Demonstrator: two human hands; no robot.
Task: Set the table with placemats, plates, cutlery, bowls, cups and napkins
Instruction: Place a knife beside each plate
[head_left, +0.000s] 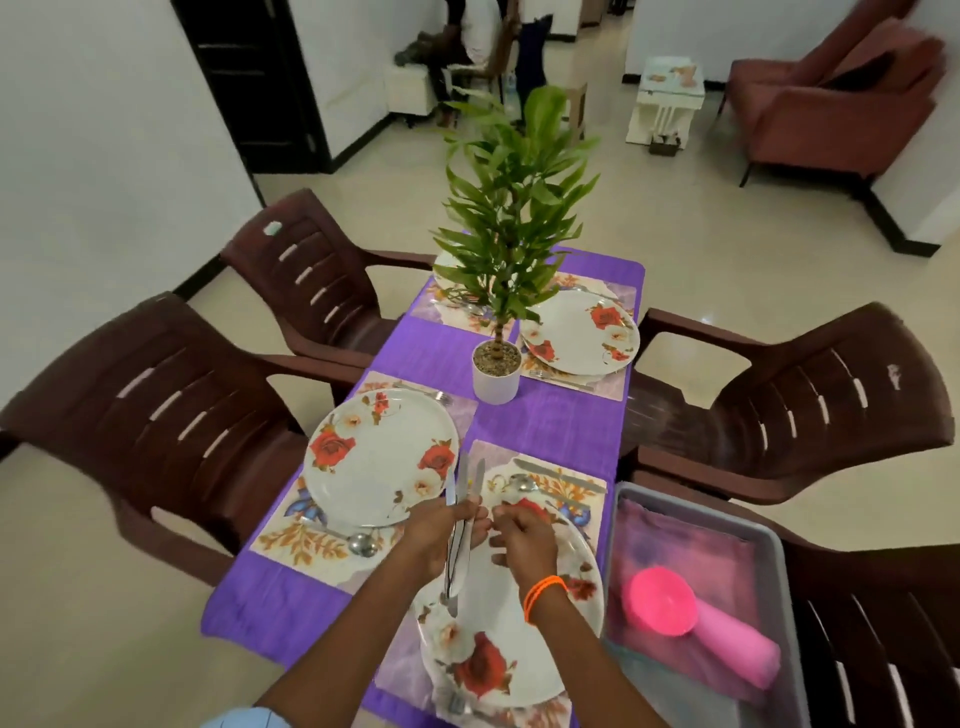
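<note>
My left hand (441, 530) grips a bunch of steel knives (462, 499), blades pointing away from me, above the near floral plate (498, 660). My right hand (519, 535), with an orange band at the wrist, hovers just beside them with fingers curled, holding nothing I can make out. A knife (558, 475) and a spoon (522, 483) lie on the placemat (582, 488) beyond that plate. The left plate (379, 457) has a fork (426, 392) behind it and a spoon (358, 543) in front. A far right plate (579, 332) has a fork (561, 379) beside it.
A potted plant (496, 371) stands mid-table on the purple cloth (545, 426). A grey bin (774, 530) at my right holds stacked pink cups (696, 621) and folded cloth. Brown plastic chairs (171, 415) surround the table. A person stands far back in the room.
</note>
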